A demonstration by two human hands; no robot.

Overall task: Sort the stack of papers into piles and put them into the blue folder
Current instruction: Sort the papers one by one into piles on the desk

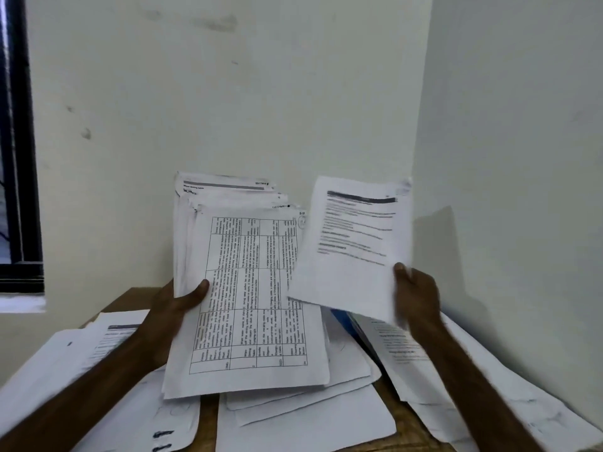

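Note:
My left hand point(177, 301) grips a thick stack of papers point(248, 288) by its left edge, held up above the table; the top sheet carries a printed table. My right hand point(416, 295) pinches a single printed sheet point(352, 246) by its lower right edge, lifted to the right of the stack and overlapping its right side. A sliver of the blue folder point(342, 319) shows below that sheet, mostly hidden under papers.
Piles of paper lie on the wooden table point(208, 415): one at the left point(81, 350), one at the front middle point(303, 419), one at the right point(456, 370). White walls meet in a corner behind; a dark window frame point(19, 158) stands at the left.

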